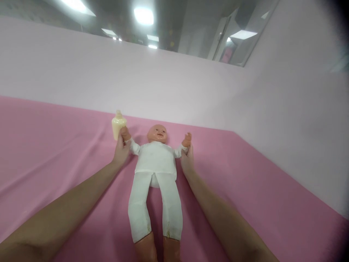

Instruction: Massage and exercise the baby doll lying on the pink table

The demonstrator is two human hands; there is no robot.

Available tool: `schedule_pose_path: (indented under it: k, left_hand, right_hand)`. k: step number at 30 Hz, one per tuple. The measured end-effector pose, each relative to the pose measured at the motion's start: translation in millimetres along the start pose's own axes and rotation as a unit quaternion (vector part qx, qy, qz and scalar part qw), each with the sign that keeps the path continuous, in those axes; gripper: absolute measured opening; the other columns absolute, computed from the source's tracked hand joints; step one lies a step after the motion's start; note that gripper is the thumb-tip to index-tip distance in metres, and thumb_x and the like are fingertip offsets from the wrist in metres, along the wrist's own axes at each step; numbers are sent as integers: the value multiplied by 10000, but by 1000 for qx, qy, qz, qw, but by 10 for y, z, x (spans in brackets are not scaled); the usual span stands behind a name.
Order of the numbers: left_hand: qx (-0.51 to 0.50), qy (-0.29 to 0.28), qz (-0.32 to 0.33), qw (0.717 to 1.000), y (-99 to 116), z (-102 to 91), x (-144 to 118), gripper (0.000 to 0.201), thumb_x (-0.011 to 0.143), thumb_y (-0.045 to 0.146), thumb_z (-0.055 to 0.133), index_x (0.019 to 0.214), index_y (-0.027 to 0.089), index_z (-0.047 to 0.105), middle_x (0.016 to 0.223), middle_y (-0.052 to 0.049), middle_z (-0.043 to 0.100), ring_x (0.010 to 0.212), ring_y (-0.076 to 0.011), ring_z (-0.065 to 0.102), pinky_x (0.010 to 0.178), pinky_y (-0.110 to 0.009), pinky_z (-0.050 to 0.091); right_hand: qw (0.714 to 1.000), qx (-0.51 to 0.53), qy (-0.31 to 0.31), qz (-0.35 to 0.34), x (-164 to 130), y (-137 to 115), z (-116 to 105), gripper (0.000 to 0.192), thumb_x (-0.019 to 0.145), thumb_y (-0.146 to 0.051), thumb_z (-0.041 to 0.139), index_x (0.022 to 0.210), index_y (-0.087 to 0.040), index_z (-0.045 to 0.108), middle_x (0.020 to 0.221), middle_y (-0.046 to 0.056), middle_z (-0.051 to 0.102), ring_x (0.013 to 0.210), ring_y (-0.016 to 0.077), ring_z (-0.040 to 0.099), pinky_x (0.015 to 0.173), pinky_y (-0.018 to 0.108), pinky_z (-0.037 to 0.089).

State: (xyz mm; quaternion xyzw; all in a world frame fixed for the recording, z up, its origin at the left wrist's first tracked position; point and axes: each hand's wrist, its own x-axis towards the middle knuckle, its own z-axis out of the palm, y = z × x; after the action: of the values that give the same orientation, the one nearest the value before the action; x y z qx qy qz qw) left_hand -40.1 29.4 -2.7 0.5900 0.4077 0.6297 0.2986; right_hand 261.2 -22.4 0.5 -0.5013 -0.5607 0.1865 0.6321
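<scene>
A baby doll (156,158) in a white cloth suit lies on its back on a pink padded surface, head away from me and legs toward me. Its arms are spread out to both sides. My left hand (121,148) is closed around the doll's forearm on the left, near the wrist. On the other side, my right hand (188,158) grips the doll's other forearm just below its small plastic hand. Some of my fingers are hidden behind the doll's arms. Just beyond my left hand stands a cream-coloured bottle (117,125), partly covered by the doll's hand.
The pink surface (68,145) has a few creases on the left. A pale wall (163,91) rises behind it and along the right. Above the back wall is a window or mirror (174,25) with ceiling lights showing in it.
</scene>
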Motion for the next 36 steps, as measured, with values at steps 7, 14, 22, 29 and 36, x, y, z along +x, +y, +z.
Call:
schedule_pose_path:
  k: [7,14,22,29,36]
  left_hand:
    - [197,-245,172,934,131,202,-108,441,899,194,410,1314,245,555,1344,-75,569,1285,-267,468,1132,-504,297]
    - [136,-128,101,977,126,158,-100,527,931,282,444,1447,228,355,1443,-117,459,1355,-274,396,1150,-516,276]
    - [-51,81,-59,994,-89,40,23,901,850,345,629,1488,326,-7,1541,-128,289,1382,-236,393,1104,-419,402]
    - [-26,3,-71,997,-39,46,-25,1045,775,293,693,1508,266,-51,1363,-171,508,1207,-292,567,975,-490,490]
    - [152,-224,95,958,162,170,-144,470,827,190,470,1285,235,568,1364,-64,570,1284,-274,498,1125,-496,343]
  right_hand:
    - [983,-86,-142,-82,-42,-31,87,512,736,-62,394,1149,-240,639,1270,56,588,1260,210,475,1155,462,289]
    - [997,-24,-73,4,-46,-105,48,501,755,-132,441,1231,-236,561,1270,63,588,1193,221,527,1079,473,395]
    - [975,81,155,139,88,154,-32,840,708,-182,494,1483,-263,178,1581,92,221,1431,240,319,1110,472,381]
    - [998,52,47,4,38,-45,-11,734,773,-181,469,1471,-333,300,1528,33,364,1390,221,391,1120,497,360]
    - [984,-62,-140,-85,-81,-190,67,516,769,-112,440,1209,-288,645,1313,21,591,1297,210,466,1174,461,282]
